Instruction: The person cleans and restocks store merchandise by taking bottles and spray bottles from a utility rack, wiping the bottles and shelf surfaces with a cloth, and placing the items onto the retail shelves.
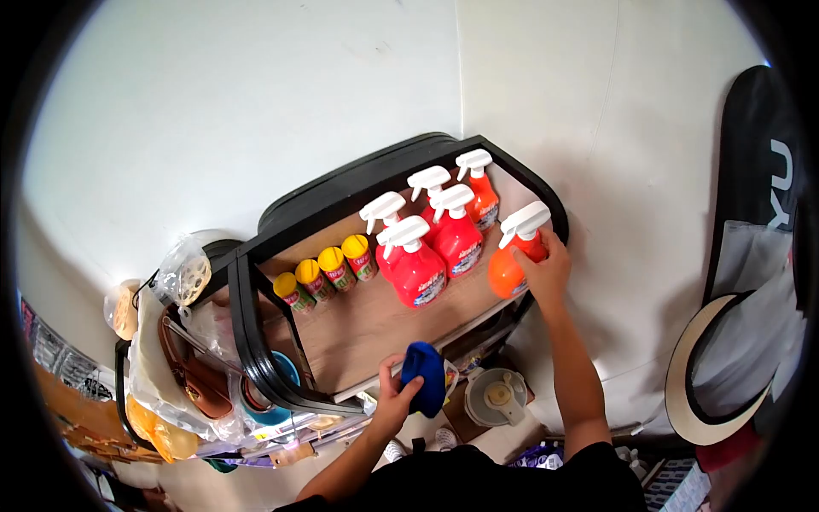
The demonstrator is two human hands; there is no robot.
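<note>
A soft, rounded wad of blue cloth (425, 378) is gripped between the thumb and bent fingers of the left hand (395, 401), near the front edge of the shelf (341, 350). By the right hand (550, 266) an orange spray bottle (506, 275) is gripped around its upper body, below the white trigger head; its plastic is smooth and glossy, its belly rounded. It is held at the shelf's right end, and whether its base touches the board cannot be told. The shelf is surfaced in brown wood grain and framed by a thick, glossy black frame (247, 333) with rounded corners. Four short cylindrical canisters (363, 263) with yellow caps are lined up in a slanting row to the left. To their right, four shiny red spray bottles (418, 277) are clustered, with a second orange spray bottle (485, 205) set near the far corner. Beyond, a smooth pale wall (341, 77) is seen.

The front edge is finished by a thin, pale strip (452, 339). Open room is left on the board between it and the canisters; a narrower gap is left between the red bottles and the held one. At the back, little room is left beside the frame.
</note>
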